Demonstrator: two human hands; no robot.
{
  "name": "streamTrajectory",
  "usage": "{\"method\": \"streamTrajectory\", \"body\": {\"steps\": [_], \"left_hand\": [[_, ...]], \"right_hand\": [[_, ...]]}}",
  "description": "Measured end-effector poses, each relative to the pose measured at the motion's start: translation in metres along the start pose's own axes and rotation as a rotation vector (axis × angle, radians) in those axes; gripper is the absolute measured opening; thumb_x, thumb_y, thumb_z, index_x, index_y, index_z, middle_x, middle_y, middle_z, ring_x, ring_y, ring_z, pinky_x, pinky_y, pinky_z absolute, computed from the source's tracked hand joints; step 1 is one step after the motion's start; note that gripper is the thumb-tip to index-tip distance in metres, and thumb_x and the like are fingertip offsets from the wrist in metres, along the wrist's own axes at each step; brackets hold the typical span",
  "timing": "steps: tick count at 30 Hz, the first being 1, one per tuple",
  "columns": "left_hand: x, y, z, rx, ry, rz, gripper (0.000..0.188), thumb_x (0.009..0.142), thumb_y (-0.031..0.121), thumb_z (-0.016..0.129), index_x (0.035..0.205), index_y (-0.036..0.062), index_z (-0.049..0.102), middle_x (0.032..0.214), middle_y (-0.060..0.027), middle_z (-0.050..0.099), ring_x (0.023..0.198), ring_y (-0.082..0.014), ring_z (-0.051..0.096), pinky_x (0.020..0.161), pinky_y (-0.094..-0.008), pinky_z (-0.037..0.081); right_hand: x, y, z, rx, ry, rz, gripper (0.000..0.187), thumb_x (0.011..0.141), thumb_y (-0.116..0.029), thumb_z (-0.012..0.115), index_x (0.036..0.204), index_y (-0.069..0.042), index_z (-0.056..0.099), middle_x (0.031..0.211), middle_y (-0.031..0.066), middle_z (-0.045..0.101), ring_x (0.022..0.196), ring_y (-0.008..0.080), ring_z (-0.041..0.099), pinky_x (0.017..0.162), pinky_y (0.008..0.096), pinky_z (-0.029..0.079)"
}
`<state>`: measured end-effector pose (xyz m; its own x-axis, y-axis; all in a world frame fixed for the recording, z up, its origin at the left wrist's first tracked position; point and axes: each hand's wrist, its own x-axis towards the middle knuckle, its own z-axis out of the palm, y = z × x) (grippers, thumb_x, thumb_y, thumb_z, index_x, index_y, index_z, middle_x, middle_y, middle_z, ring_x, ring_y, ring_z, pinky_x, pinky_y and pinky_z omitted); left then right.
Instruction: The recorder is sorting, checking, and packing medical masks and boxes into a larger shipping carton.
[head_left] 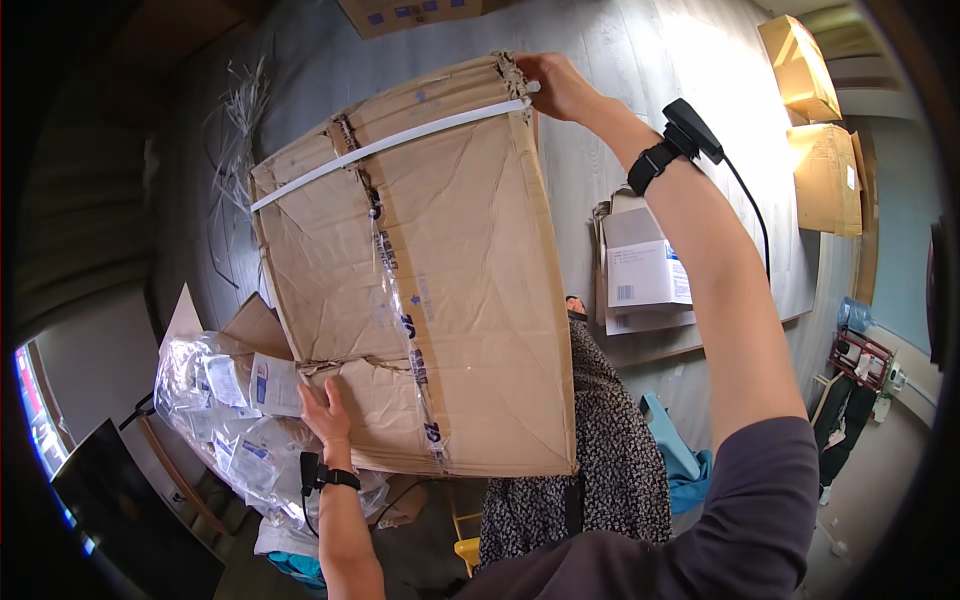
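A large, worn brown cardboard box (470, 270) stands tilted in front of me. Printed clear tape runs down its face, and a white strap (400, 137) crosses it near the far end. My right hand (562, 88) grips the torn far right corner, by the end of the strap; its fingertips are partly hidden behind the edge. At the near left side my left hand (326, 412) holds the box beside a ragged tear in the cardboard. Both wrists wear black straps with small devices and cables.
Clear plastic bags with papers (240, 410) lie to the left. Loose pale strapping (243, 100) is heaped on the floor at far left. An opened white carton (645, 265) sits to the right, with brown boxes (828, 180) farther off. A dark screen (125, 510) stands at lower left.
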<state>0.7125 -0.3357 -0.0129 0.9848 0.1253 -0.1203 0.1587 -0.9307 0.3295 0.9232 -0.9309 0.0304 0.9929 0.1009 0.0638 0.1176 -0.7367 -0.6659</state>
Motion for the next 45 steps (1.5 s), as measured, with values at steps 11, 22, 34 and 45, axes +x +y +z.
{"method": "streamTrajectory", "body": {"steps": [11, 22, 34, 45], "left_hand": [[-0.003, 0.006, 0.0, -0.031, 0.05, 0.041, 0.074, 0.091, 0.043, 0.063, 0.127, -0.0192, 0.046, 0.113, -0.0418, 0.057, 0.107, -0.0546, 0.056, 0.09, -0.0491, 0.047], [-0.007, 0.016, 0.001, -0.039, 0.066, 0.045, 0.071, 0.089, 0.043, 0.066, 0.124, -0.0164, 0.05, 0.1, -0.0388, 0.061, 0.095, -0.0532, 0.06, 0.08, -0.05, 0.05], [-0.018, 0.08, 0.006, -0.311, -0.09, -0.099, 0.057, 0.08, 0.041, 0.076, 0.119, 0.0031, 0.057, 0.107, -0.0171, 0.064, 0.099, -0.039, 0.062, 0.082, -0.0443, 0.051], [-0.018, 0.088, 0.002, -0.464, -0.171, -0.155, 0.064, 0.082, 0.043, 0.074, 0.131, 0.0081, 0.054, 0.12, -0.0151, 0.061, 0.113, -0.0345, 0.058, 0.093, -0.0425, 0.048]], "right_hand": [[-0.031, -0.045, -0.001, -0.192, 0.338, -0.226, 0.067, 0.07, 0.016, 0.054, 0.132, -0.009, 0.052, 0.129, 0.0096, 0.06, 0.109, 0.0324, 0.062, 0.09, 0.0377, 0.055], [-0.009, -0.055, -0.036, -0.213, -0.078, -0.05, 0.052, 0.074, 0.01, 0.067, 0.122, -0.005, 0.057, 0.122, 0.0144, 0.065, 0.113, 0.0323, 0.062, 0.096, 0.0384, 0.05], [0.017, -0.119, 0.037, -0.4, -0.049, -0.229, 0.026, 0.085, -0.02, 0.066, 0.108, -0.009, 0.066, 0.105, 0.0124, 0.069, 0.106, 0.0336, 0.061, 0.097, 0.0434, 0.045], [0.088, -0.187, 0.153, -0.61, -0.217, -0.378, 0.041, 0.086, -0.023, 0.066, 0.123, -0.009, 0.055, 0.111, 0.0158, 0.066, 0.107, 0.0349, 0.061, 0.088, 0.0462, 0.05]]}}
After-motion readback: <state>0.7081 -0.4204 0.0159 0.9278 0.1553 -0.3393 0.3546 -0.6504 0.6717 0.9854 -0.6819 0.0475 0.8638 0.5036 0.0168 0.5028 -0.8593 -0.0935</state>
